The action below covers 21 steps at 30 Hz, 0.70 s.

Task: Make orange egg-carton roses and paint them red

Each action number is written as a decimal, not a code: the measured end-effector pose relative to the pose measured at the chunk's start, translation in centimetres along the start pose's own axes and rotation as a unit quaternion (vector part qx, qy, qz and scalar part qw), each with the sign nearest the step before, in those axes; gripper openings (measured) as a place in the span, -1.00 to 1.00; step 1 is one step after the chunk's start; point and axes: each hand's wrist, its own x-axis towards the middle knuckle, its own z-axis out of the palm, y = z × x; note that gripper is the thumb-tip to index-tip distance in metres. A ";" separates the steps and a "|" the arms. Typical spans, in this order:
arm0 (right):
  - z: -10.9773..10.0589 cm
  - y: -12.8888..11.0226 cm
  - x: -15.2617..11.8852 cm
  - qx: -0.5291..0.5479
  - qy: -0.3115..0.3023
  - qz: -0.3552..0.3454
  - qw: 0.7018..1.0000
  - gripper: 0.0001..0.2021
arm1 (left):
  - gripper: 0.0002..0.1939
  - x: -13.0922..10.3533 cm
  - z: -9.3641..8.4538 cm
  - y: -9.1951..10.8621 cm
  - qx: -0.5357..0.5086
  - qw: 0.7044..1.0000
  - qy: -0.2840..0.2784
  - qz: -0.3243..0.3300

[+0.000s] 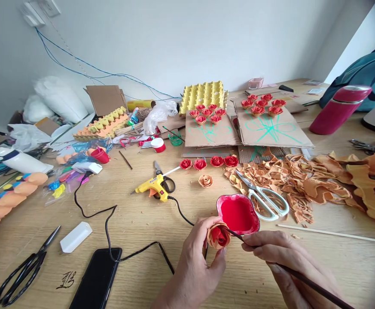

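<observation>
Between the thumb and fingers of my left hand (196, 262) is an orange paper rose (218, 237), its inner petals red and its outer ones partly bare orange. My right hand (290, 262) grips a dark paintbrush (306, 281), whose tip touches the rose's upper right petals. Just behind the rose stands a dish of red paint (238, 214). Farther back sits an unpainted orange rose (205, 180). Behind it several red roses (217, 161) form a row.
A yellow glue gun (153, 187) rests on black scissors, its cord crossing toward a phone (96, 279). White-handled scissors (267, 199) lie by orange scraps (290, 176). Cardboard sheets (271, 128) carry red roses. Black scissors (26, 268) lie front left; a red flask (338, 109) stands right.
</observation>
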 end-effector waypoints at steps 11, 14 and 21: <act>-0.5 -0.2 0.4 0.014 0.011 -0.016 1.000 -0.70 | -0.46 0.1 0.0 0.1 -0.001 1.000 -0.001 -0.016; -0.2 -0.5 0.8 0.025 0.007 -0.008 1.000 -0.72 | -0.45 0.0 0.0 0.0 -0.001 1.000 -0.009 -0.010; 0.1 -0.4 1.0 0.011 0.047 -0.010 0.999 -0.75 | -0.50 0.0 0.0 0.1 -0.004 1.000 -0.022 0.004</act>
